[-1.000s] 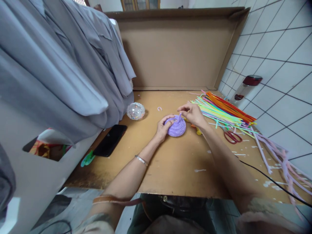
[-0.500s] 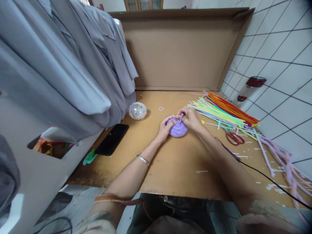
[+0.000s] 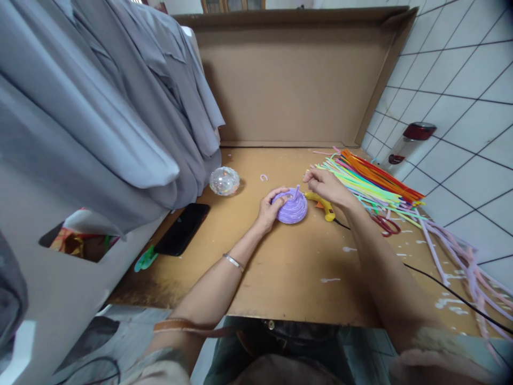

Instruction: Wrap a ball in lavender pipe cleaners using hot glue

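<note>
My left hand is closed around the left side of a purple bowl-shaped coil of fuzzy pipe cleaner, resting on the table. A short purple end sticks up from its top. To its right, my right hand hovers free of the coil, fingers loosely bent and apart, with nothing seen in them. Just below that hand lies a yellow glue gun with an orange trigger, its nozzle close to the coil's right side. The black cord passes beneath my right forearm.
Colourful pipe cleaners lie at the back right, near red-handled scissors and a clear bottle. On the left are a faceted clear ball and a black phone. A cardboard panel stands behind.
My right hand has let go of the coil's upright end and moved right, bringing the glue gun into view. The left hand keeps its hold on the coil.
</note>
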{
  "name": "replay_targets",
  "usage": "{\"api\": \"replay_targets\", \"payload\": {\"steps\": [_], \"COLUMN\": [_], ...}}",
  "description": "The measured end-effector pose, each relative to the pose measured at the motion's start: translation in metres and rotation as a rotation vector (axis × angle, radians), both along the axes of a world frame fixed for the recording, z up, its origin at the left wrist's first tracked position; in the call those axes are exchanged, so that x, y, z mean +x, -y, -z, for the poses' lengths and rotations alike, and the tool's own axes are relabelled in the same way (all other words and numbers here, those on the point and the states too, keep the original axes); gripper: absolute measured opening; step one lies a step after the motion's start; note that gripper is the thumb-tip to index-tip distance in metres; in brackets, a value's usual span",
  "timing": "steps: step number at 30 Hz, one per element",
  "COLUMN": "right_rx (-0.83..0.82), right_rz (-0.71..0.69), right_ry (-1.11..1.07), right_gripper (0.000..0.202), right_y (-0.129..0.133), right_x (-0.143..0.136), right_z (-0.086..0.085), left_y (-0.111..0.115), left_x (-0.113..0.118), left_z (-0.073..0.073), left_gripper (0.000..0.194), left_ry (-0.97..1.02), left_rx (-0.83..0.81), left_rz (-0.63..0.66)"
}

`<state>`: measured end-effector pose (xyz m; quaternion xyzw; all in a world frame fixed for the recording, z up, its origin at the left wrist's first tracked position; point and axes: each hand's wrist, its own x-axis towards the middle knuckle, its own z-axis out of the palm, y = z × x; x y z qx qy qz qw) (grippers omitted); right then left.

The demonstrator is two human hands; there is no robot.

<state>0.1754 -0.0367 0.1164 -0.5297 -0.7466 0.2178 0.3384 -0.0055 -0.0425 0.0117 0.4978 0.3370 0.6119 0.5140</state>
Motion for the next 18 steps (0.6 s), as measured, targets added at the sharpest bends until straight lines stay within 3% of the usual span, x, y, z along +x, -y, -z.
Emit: {"api": "replay_targets", "payload": {"steps": [5,12,18], "right_rx": [-0.213,-0.093,-0.102], "right_rz": [-0.252,-0.159,-0.111], "right_ry": [-0.087,-0.090,-0.164], "right_gripper": [0.022,0.011,0.010], "right_y": [0.012,0.007,0.004], "right_x": [-0.005,-0.017,-0.021], "right_z": [-0.010,0.001,0.006], "left_y": [-0.001,-0.002,-0.001], "left_x": [0.000,0.001,0.001], "left_z": [0.000,0.003,0.002], "left_gripper": [0.036,0.037,0.034], "left_ry": [0.010,0.010,0.007], "left_rx": [-0.011,0.007,0.023], "left_rz": [0.009,0.016,0.011]}}
